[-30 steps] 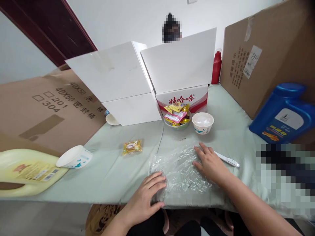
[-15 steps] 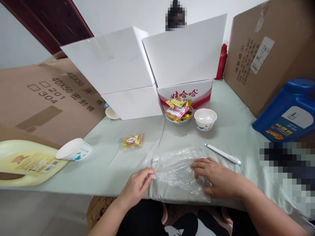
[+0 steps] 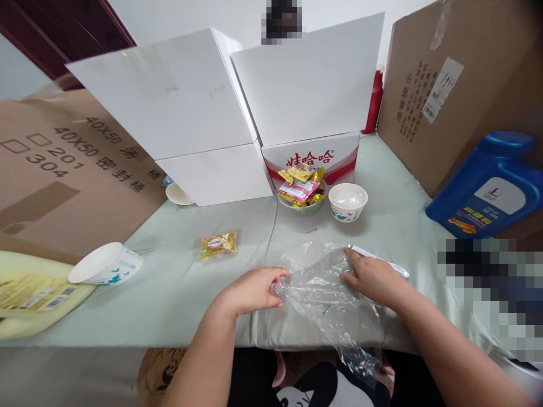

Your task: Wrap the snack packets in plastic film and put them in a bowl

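Observation:
A crumpled clear plastic bag [image 3: 326,294] lies on the cloth before me, its lower end hanging over the table's front edge. My left hand [image 3: 257,291] has its fingers curled around the bag's left edge. On the other side, my right hand [image 3: 375,278] grips the bag's upper right part between fingers and thumb. A slim white pen-like tool [image 3: 388,264] lies just behind the right hand, partly covered by it. To the left of the bag rests a yellow wrapped snack [image 3: 219,245].
Behind the bag stand a bowl of wrapped snacks [image 3: 302,208] and a paper bowl [image 3: 348,210] holding clear plastic. A tipped paper bowl [image 3: 114,265] leans by a yellow bottle [image 3: 38,305]. White boxes [image 3: 212,175], a cardboard box [image 3: 63,147] and a blue bottle [image 3: 487,186] surround the area.
Both hands have moved away from me across the table, the right one up beside the white tool. The bag has shifted, and its lower end now droops over the front edge. The view has turned slightly right.

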### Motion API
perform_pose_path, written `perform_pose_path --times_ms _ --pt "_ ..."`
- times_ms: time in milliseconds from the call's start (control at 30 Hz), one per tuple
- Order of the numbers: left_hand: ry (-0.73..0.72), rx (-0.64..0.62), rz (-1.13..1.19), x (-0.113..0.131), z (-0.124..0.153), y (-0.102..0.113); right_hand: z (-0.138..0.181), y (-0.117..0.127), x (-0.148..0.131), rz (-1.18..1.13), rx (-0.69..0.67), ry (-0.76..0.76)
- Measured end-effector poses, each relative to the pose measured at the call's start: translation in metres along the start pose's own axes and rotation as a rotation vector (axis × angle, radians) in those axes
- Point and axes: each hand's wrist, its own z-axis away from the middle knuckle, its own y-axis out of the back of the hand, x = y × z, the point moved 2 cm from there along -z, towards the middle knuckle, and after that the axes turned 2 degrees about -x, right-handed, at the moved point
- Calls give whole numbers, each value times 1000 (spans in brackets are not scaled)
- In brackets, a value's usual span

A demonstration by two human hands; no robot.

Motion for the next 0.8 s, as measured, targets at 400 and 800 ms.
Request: perform_pose_path --times_ms 400,800 --pt "82 -16 -87 -6 27 -1 44 31 6 -679 280 779" --pt "-74 23 588 -24 16 3 42 12 -27 -310 -82 658"
